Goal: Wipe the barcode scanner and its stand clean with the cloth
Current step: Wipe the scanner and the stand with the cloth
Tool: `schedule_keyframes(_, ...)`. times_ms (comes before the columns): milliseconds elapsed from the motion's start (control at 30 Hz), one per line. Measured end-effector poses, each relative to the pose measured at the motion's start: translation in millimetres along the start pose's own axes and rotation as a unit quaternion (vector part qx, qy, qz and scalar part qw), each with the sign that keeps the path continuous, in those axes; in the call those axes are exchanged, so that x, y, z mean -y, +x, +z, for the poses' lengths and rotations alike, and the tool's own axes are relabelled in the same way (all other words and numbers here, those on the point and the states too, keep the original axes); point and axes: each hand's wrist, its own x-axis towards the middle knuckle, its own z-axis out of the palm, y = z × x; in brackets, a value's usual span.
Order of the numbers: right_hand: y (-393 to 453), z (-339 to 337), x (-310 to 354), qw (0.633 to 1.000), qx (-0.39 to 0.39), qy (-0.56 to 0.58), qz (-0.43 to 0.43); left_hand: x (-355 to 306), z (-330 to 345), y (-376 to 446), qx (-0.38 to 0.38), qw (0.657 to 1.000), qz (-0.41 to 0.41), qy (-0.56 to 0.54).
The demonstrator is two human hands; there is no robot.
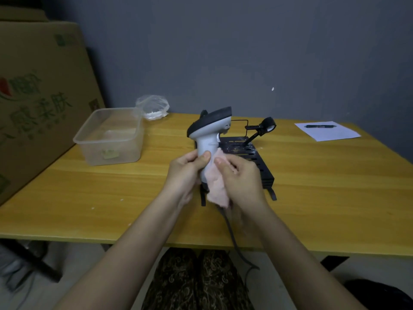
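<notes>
A white barcode scanner (pixel 209 130) with a black top is held upright above the table's middle. My left hand (pixel 185 173) grips its handle from the left, thumb across the front. My right hand (pixel 240 177) presses a pale pink cloth (pixel 215 182) against the handle's right side and lower end. The scanner's dark cable (pixel 234 238) hangs down over the table's front edge. Behind my hands sits the black slotted stand (pixel 254 157), speckled with light dust, with a thin arm and ring holder (pixel 268 126) rising at its back.
A clear plastic tub (pixel 111 137) stands at the left of the yellow wooden table (pixel 324 198), a crumpled plastic bag (pixel 153 107) behind it. A large cardboard box (pixel 38 97) leans at far left. Paper with a pen (pixel 325 129) lies at back right.
</notes>
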Motion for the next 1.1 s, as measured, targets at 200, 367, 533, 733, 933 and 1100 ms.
schedule_keyframes(200,-19.5,-11.1,-18.8,0.98,0.05,-0.114,-0.157,-1.0,-6.1,1.3,-0.024,1.0,-0.002,-0.004)
schedule_keyframes(367,-12.0,-38.6,-24.4,0.981,0.072,-0.144,-0.108,0.3,-6.8,4.8,-0.041,0.999,0.001,-0.014)
schedule_keyframes(533,-21.7,-4.3,0.1,0.989,0.008,-0.127,-0.075,-2.4,5.3,2.1,-0.047,0.999,0.006,-0.004)
schedule_keyframes(733,-24.2,15.2,-1.5,0.961,0.001,-0.267,-0.078,-10.0,8.9,0.2,-0.063,0.997,0.02,0.03)
schedule_keyframes(933,-21.7,-6.4,7.4,0.997,0.053,0.056,-0.002,-17.4,-1.7,-5.4,-0.005,0.997,0.041,0.072)
schedule_keyframes(1100,-17.2,-19.1,0.5,0.953,0.117,0.265,0.088,-16.7,-1.6,-9.5,0.078,0.995,-0.031,0.061)
